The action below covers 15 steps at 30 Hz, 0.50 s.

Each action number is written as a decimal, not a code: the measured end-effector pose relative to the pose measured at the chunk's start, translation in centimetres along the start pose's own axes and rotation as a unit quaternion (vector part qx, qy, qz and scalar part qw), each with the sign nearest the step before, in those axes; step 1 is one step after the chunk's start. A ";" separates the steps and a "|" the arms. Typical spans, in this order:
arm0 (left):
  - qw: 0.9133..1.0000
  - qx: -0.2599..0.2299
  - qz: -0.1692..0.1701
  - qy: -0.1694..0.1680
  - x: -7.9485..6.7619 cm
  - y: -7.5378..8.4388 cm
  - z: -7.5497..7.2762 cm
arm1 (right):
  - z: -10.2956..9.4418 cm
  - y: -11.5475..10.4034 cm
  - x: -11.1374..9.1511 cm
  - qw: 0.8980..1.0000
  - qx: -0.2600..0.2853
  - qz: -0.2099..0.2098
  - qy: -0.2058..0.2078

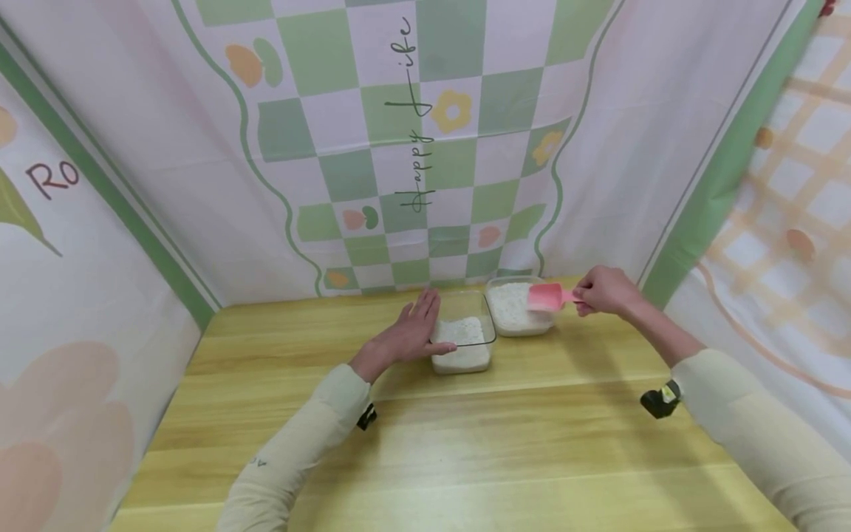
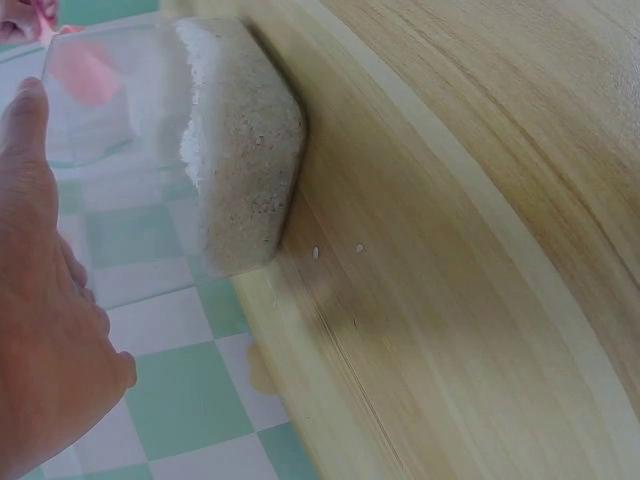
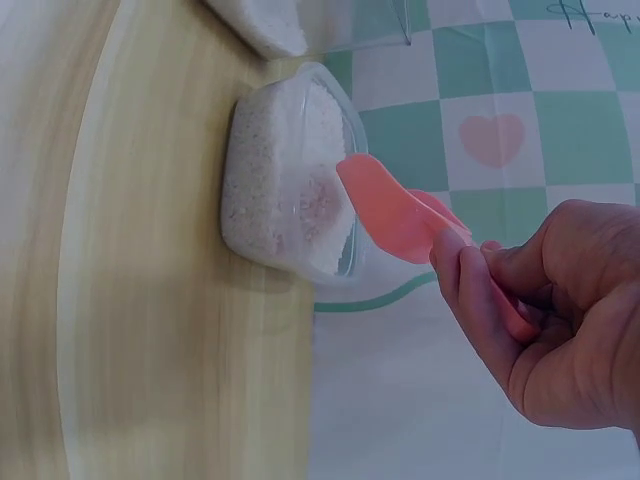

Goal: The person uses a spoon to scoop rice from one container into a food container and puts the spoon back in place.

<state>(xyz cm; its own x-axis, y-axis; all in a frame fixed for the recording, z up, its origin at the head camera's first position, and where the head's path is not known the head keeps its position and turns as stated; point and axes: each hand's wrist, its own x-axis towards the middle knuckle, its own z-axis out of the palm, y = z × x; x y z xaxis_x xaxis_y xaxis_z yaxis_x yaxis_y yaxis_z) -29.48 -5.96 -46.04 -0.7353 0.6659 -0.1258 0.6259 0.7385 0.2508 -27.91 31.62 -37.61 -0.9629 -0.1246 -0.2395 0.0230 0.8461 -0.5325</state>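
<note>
The right hand (image 1: 603,290) grips the handle of a pink scoop (image 1: 545,297). Its bowl hangs above a tub of rice (image 1: 520,303), also visible in the right wrist view, where the scoop (image 3: 395,212) is tilted over the tub (image 3: 270,180). To the left, a taller clear container (image 1: 463,362) holds a lower layer of rice. Along its left side lies the left hand (image 1: 414,331), fingers extended, thumb reaching over the front rim. From the left wrist, this hand (image 2: 45,330) appears beside the container's clear wall.
Both containers stand near the back of a wooden table (image 1: 465,451), close to a checked cloth backdrop (image 1: 379,133). Two loose grains (image 2: 316,253) lie on the tabletop near the taller container. Printed cloths hang at the left and right sides.
</note>
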 end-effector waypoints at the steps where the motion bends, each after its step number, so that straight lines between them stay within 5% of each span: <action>1: 1.000 0.000 0.000 -0.001 0.0 0.0 0.0 | 0.0 -0.2 0.0 1.000 -0.003 -0.002 -0.001; 5: 1.000 -0.003 0.000 -0.003 0.0 0.0 0.0 | 0.3 -0.8 0.0 0.999 -0.024 -0.021 0.003; 9: 1.000 -0.002 0.002 0.001 0.0 -0.1 0.1 | 0.8 -1.5 0.0 0.990 -0.111 -0.076 0.045; 11: 1.000 -0.001 0.002 0.004 0.1 -0.1 0.1 | 1.2 -1.7 0.1 0.974 -0.175 -0.119 0.080; 15: 1.000 0.002 0.002 0.006 0.1 -0.1 0.1 | 1.9 -1.9 0.0 0.922 -0.293 -0.206 0.148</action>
<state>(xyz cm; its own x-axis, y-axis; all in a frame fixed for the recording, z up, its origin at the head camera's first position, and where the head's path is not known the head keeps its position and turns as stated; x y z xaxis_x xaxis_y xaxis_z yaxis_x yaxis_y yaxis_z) -29.57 -5.98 -46.15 -0.7359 0.6676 -0.1131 0.6299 0.7362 0.2476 -27.47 29.00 -38.10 -0.8908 -0.4239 0.1634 -0.4261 0.9044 0.0230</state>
